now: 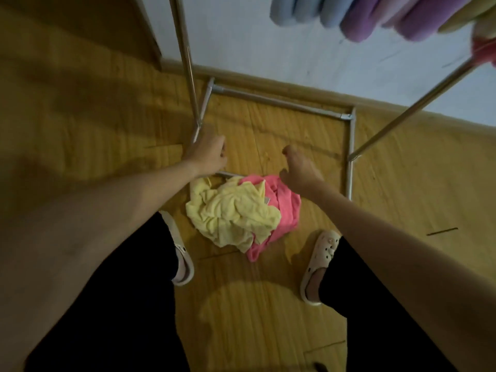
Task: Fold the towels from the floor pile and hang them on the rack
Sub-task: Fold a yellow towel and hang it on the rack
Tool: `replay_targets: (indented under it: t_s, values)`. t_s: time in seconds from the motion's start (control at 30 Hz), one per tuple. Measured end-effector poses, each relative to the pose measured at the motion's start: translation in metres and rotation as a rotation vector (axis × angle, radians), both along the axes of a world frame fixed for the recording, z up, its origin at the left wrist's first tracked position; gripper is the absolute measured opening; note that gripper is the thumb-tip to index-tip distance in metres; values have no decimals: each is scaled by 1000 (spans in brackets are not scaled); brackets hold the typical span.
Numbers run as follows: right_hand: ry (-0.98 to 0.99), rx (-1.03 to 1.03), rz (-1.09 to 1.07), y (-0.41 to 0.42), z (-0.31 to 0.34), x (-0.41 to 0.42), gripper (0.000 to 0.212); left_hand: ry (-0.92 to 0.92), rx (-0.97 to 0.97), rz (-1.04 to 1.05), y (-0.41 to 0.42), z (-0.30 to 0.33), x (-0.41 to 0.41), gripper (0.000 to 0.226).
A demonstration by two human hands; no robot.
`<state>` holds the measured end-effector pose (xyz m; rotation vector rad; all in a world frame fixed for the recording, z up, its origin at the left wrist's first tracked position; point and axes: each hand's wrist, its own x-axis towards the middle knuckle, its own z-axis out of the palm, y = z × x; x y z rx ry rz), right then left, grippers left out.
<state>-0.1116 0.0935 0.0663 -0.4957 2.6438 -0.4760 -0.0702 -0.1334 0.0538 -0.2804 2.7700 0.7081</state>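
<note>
so we're looking straight down at the wooden floor [268, 304] and the pile's right there between our feet: a crumpled yellow towel [230, 213] lying on top of a pink towel [287, 208], both touching and partly draped over the front bar of the metal rack [279, 102] base. our left hand [208, 155] is out over the floor just above the pile, near the rack's left upright, fingers curled in loosely and not holding anything. our right hand [300, 171] hangs just over the pink towel's edge, fingers also loosely curled, nothing in it as far as we can tell, though it's a bit blurry so whether it's brushing the fabric we can't say. up top right there's a row of hung towels [362, 14] already on the rack, blue, purple and a yellowish one, with something pink at the far right edge, too blurred to make out. pale clogs [320, 267] on both feet, black trousers, white wall [268, 55] behind the rack.
</note>
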Motion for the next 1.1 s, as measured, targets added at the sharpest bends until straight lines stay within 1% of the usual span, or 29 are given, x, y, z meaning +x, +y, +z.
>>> replay_targets:
  t_s: [0.1, 0.2, 0.23, 0.3, 0.37, 0.4, 0.53, 0.57, 0.63, 0.67, 0.7, 0.73, 0.8, 0.9, 1.0, 1.03, 1.1]
  values:
    - [-151, 100, 43, 10, -67, 19, 43, -174, -12, -8, 5, -59, 23, 12]
    - [-287, 140, 36, 18, -121, 41, 48, -316, 10, -75, 14, -114, 50, 14]
    - [-330, 153, 34, 21, -138, 48, 45, -359, 6, -88, 17, -132, 59, 17]
    - [-380, 163, 11, 26, -171, 62, 42, -426, 18, -87, 25, -162, 75, 34]
    - [-374, 148, -22, 32, -205, 71, 41, -414, 34, -68, 37, -185, 86, 55]
    - [-357, 129, -31, 35, -217, 74, 41, -387, 38, -52, 43, -192, 88, 60]
    - [-287, 120, -118, 37, -249, 69, 46, -276, 116, 7, 67, -213, 77, 64]
    - [-264, 104, -148, 37, -253, 65, 47, -271, 135, 5, 71, -217, 71, 65]
    - [-259, 74, -194, 36, -258, 59, 47, -321, 168, -8, 75, -224, 60, 64]
    - [-271, 77, -211, 36, -257, 58, 42, -360, 185, -14, 76, -227, 56, 61]
    - [-285, 81, -239, 35, -254, 58, 32, -375, 211, -11, 77, -228, 54, 57]
    - [-303, 71, -283, 34, -249, 59, 22, -365, 243, 3, 77, -228, 53, 52]
    - [-356, -13, -411, 30, -231, 65, 12, -303, 300, 71, 76, -225, 56, 38]
    - [-341, -220, -566, 19, -199, 85, 13, -201, 367, 255, 73, -208, 69, 24]
    - [-318, -453, -694, 11, -164, 107, 11, -124, 431, 541, 76, -183, 89, 16]
    - [-322, -482, -708, 11, -155, 112, 11, -104, 460, 648, 79, -176, 97, 14]
    - [-329, -503, -716, 12, -139, 122, 14, -61, 582, 863, 86, -157, 110, 12]
